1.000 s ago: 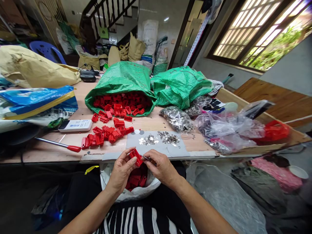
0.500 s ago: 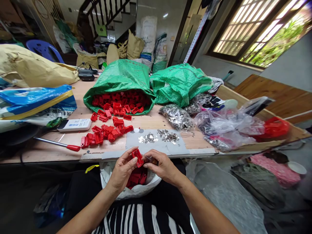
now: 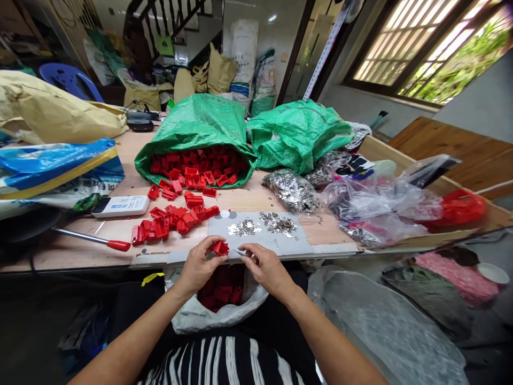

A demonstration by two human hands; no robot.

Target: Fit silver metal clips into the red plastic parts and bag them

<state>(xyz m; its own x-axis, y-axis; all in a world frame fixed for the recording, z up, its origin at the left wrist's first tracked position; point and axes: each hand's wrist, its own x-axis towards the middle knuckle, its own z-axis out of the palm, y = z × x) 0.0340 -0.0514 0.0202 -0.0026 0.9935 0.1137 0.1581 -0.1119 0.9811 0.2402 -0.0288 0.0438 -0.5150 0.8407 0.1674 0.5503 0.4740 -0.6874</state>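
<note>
In the head view, my left hand (image 3: 199, 268) pinches a small red plastic housing (image 3: 220, 248) between thumb and fingers at the table's front edge. Just to its right, my right hand (image 3: 267, 271) is closed on a thin pointed metal tool (image 3: 239, 252); its tip is apart from the housing, and most of its shaft is hidden in the fingers. Under both hands, a white sack (image 3: 208, 320) on my lap holds more red housings (image 3: 221, 291). Two heaps of small flat metal pieces (image 3: 244, 227) lie on a grey mat (image 3: 218, 231) beyond the hands.
A green woven sack (image 3: 200, 123) spills red housings onto the table (image 3: 252, 198). Loose housings (image 3: 176, 218) lie left of the mat, near a red-handled rod (image 3: 118, 245) and a white scale (image 3: 122, 206). Bags of metal pieces (image 3: 292, 192) and a wooden tray (image 3: 444, 235) stand right.
The red housing has turned in my left hand and moved slightly up and left. My right hand has drawn the tool's tip away from it, leaving a gap.
</note>
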